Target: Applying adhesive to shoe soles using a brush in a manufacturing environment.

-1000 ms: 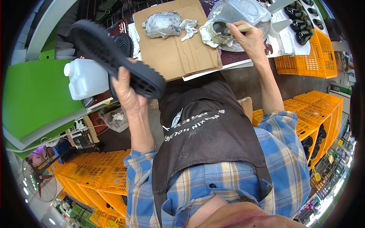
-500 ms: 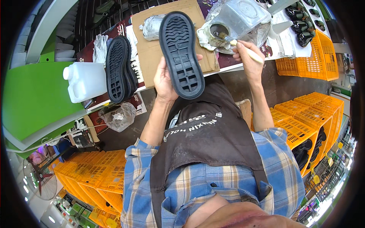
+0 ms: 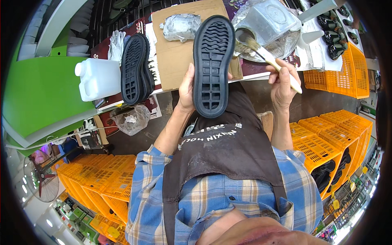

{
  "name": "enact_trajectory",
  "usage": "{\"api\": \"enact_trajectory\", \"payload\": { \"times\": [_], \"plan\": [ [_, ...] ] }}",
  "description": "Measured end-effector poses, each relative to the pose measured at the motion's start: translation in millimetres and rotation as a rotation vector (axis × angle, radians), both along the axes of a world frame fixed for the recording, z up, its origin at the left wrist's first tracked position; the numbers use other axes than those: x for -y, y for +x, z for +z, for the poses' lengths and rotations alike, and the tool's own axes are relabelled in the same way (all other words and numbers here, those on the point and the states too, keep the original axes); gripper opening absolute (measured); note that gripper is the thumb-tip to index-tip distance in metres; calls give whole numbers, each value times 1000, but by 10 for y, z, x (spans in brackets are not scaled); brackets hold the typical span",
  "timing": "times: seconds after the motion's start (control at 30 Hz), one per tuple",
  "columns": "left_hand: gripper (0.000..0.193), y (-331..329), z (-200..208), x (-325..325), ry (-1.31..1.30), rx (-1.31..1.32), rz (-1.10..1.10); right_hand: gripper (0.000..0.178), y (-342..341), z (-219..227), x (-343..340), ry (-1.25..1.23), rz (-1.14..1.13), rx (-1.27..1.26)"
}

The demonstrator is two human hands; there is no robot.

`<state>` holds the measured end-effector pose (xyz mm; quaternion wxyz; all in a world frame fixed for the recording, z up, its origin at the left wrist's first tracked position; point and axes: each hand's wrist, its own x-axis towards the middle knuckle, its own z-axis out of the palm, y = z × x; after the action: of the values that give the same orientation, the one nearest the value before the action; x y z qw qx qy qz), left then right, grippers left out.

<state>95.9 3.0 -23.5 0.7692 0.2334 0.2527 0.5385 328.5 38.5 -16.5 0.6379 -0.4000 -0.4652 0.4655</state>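
Left hand (image 3: 187, 93) holds sole (image 3: 212, 67); right hand (image 3: 283, 89), brush (image 3: 268, 57)

fan (image 3: 42, 176): lower left | orange crates (image 3: 312, 150): both sides | green panel (image 3: 47, 96): left

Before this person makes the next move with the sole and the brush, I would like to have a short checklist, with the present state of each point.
1. Black sole gripped by the left hand: ok.
2. Brush gripped by its handle in the right hand: ok.
3. Bristles clear of the cup: cannot tell; they overlap its mouth in this view.
4. Bristles loaded: cannot tell.
5. Cardboard free of other things: not ok; a wrapped bundle lies there.
6. White jug capped: ok.
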Motion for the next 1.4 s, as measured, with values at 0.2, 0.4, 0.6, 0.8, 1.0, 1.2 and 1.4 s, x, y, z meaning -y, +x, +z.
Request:
{"api": "enact_trajectory", "payload": {
  "times": [0.2,0.4,0.6,0.8,1.0,1.2,1.4],
  "plan": [
    [76,44,161,146,-28,55,-98,24,-328,189,-107,37,142,-26],
    [76,-5,155,200,-30,85,-131,25,-442,172,-76,-64,244,-79],
    [67,-136,65,131,7,117,-86,28,-580,129,135,-114,397,-28],
    [66,-272,-6,-62,-50,196,53,27,-696,245,318,-158,522,80],
    [73,-445,-45,-138,70,198,-63,26,-770,379,424,-194,623,119],
    [79,-523,158,-53,-55,174,-149,26,-763,533,309,-311,817,103],
    [73,-560,116,-56,-288,257,-268,26,-764,666,-10,-314,1110,242]
  ]
}}
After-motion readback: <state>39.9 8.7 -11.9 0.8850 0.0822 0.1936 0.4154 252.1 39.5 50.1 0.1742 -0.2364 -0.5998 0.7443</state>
